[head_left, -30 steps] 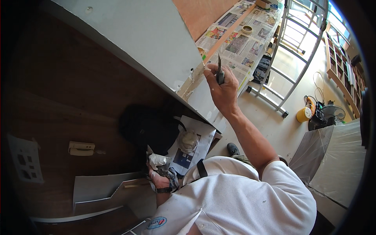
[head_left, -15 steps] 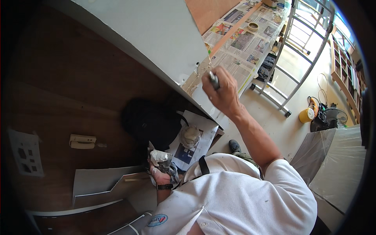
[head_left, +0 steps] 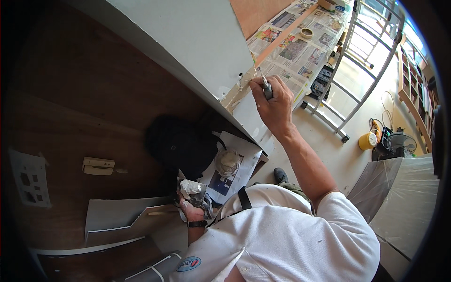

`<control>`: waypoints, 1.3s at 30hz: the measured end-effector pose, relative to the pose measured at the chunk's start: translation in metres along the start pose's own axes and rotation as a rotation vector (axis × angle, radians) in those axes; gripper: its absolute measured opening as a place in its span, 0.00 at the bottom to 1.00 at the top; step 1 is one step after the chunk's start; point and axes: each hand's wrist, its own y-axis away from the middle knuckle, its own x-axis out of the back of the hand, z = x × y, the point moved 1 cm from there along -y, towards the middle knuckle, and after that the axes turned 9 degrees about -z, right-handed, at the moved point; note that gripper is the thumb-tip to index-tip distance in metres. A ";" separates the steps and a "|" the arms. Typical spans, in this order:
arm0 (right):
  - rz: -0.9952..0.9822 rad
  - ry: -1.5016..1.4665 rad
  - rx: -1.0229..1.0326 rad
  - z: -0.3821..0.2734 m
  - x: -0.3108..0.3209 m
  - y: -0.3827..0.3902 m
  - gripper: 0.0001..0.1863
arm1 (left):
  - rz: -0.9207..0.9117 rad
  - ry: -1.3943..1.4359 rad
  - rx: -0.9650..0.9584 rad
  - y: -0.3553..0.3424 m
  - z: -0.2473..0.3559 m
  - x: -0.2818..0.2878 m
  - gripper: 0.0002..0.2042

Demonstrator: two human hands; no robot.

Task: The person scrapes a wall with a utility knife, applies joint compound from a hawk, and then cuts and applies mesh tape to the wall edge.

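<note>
White paste (head_left: 190,187) sits heaped on a grey plate (head_left: 200,192) near the waist, where the left hand (head_left: 192,213) has its grip closed on the plate. The right hand (head_left: 276,107) keeps its grip clamped around a grey-handled blade (head_left: 268,90), beside the pale panel's (head_left: 197,42) beige-edged end; I cannot tell whether they touch. Beyond, a tape roll (head_left: 306,33) rests on newspaper (head_left: 292,50).

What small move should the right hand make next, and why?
With the right hand, perhaps ease the knife onto the rough beige strip: it's close to that uneven patch, while the left hand holds a plate of white paste well away.
</note>
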 end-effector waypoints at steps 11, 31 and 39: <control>-0.179 -0.148 0.067 -0.012 -0.001 0.011 0.06 | 0.010 0.001 0.028 0.001 0.002 0.000 0.20; -0.336 -0.552 -0.404 -0.003 0.001 0.040 0.19 | -0.008 0.073 0.038 0.006 0.002 0.002 0.21; -0.540 -0.508 -0.351 0.006 0.004 0.070 0.12 | -0.036 0.086 0.070 -0.003 0.001 0.019 0.20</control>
